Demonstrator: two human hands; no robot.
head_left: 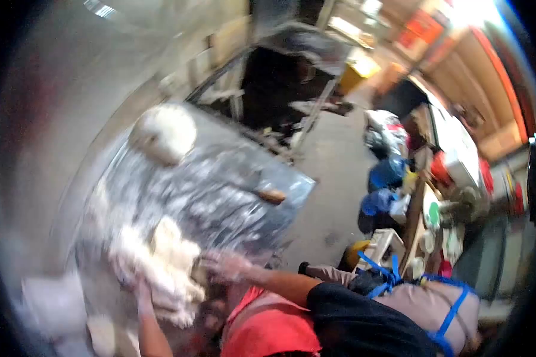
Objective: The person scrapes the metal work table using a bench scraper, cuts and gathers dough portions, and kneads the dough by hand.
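A lump of pale, soft dough [175, 262] with a ragged, folded surface lies near the front of a flour-dusted metal worktop [220, 169]. My left hand [138, 285] grips the dough's left side, its fingers partly lost in blur and flour. On the other side, my right hand [229, 265] is white with flour, fingers stretched toward the dough's edge; whether they touch it I cannot tell. Farther back rests a smooth, round dough ball [165, 134]. A tool with a wooden handle [272, 196] lies near the worktop's right edge, its other end blurred.
White blocky shapes [56, 303] stand at the lower left. Beyond the worktop is a dark opening in a metal frame [280, 89]. Across the grey floor [330, 178], a cluttered shelf holds blue bags [387, 175] and a white crate [382, 247]. Blue-strapped, pale cloth [452, 303] is at lower right.
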